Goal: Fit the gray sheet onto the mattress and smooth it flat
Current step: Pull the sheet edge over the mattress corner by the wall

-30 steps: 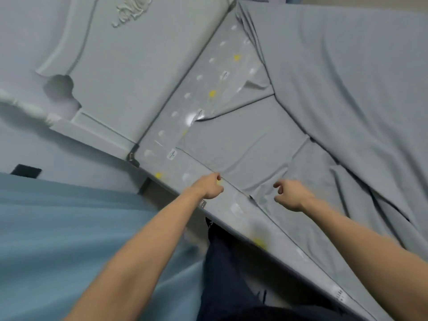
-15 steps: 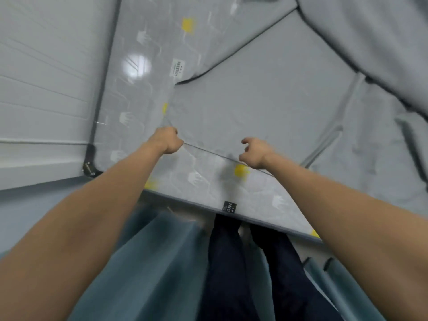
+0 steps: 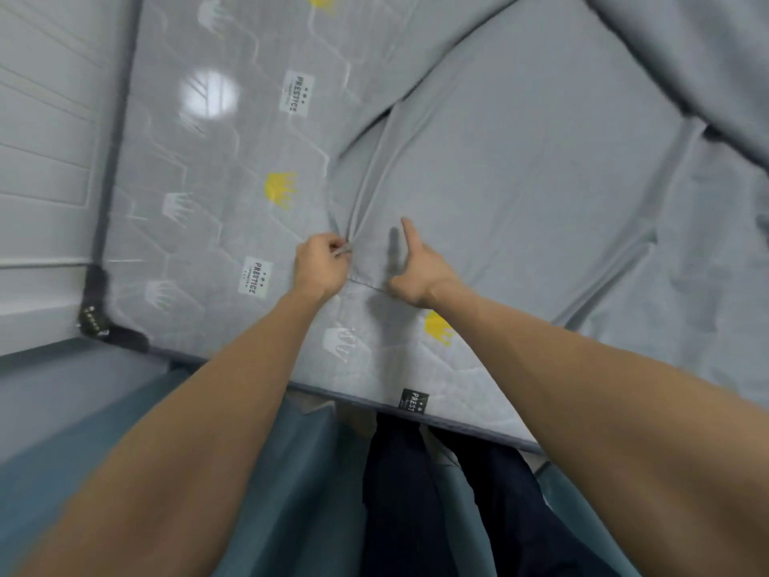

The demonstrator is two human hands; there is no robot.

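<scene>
— So, where does the plain gray cotton sheet [image 3: 520, 168] sit?

— It lies loose over the far and right part of the quilted gray mattress with yellow and white crown prints [image 3: 216, 168]. The near-left corner of the mattress is bare, right up to the dark corner piece [image 3: 97, 314] by the white panelled bed frame [image 3: 45, 160]. The sheet's corner ends short of that, near the middle of the view.

— Why is the cloth bunched there?

— The left hand [image 3: 322, 266] has pinched the sheet's corner, and folds fan out from that pinch up and away across the fabric. I'd judge the corner is gathered so it can be drawn toward the bare mattress corner and hooked over it.

— And the grip on each side?

— The left grip is closed tight on the sheet's edge, fingers curled, knuckles up. The right hand [image 3: 420, 272] holds nothing I can see: thumb stuck up, fingers folded loosely under, resting just at the hem beside the left hand. It may be steadying the edge, but I cannot tell whether any cloth is caught beneath it.

— The arms?

— Both stretch forward from the bottom of the view, converging over the mattress's near edge. The person stands against that edge, dark trousers [image 3: 416, 493] below, a teal cloth [image 3: 291, 472] hanging alongside.
</scene>
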